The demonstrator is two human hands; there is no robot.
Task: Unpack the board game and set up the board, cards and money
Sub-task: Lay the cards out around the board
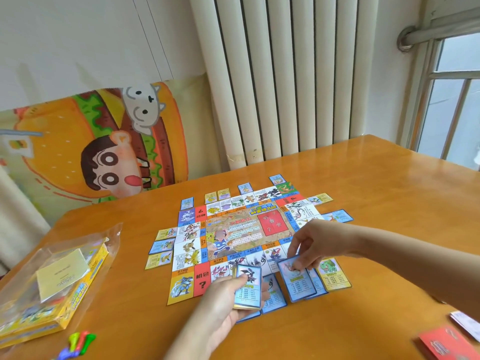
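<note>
The paper game board (233,232) lies flat in the middle of the wooden table (363,183). Property cards lie around its edges, among them a yellow card (333,275) at the near right and blue ones at the near edge. My left hand (220,300) grips a small stack of cards (248,287) face up, just in front of the board's near edge. My right hand (309,242) pinches the top of a blue card (296,280) that lies on the table next to the yellow card.
The yellow game box (65,289) sits in a clear plastic bag at the left edge. Coloured plastic pawns (78,342) lie near the front left. A red card stack (446,344) and some paper lie at the front right. A radiator stands behind the table.
</note>
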